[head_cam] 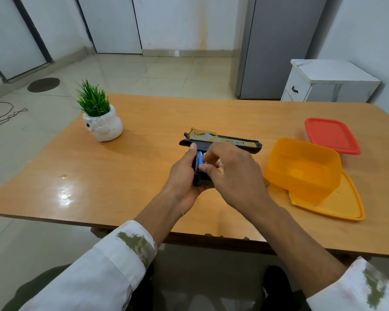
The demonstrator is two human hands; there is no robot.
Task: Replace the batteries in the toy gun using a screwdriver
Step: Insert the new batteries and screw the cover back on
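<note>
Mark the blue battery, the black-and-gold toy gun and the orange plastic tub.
blue battery (199,158): head view, its exposed side.
black-and-gold toy gun (234,142): head view, the slide's gold side.
orange plastic tub (301,176): head view, its near wall.

Wooden surface (121,171), glossy, light glaring off its near-left part. Far left on it, a white ceramic pot (102,126) with spiky green grass. Over on the right, an orange plastic tub (301,167) sitting on an orange lid (339,207), and just behind it a red-lidded box (331,134). Beyond the surface, a white drawer cabinet (328,81) beside a tall grey unit (276,46). On the tiled floor, a round dark cover (43,84) and a loose cord (2,115).
</note>
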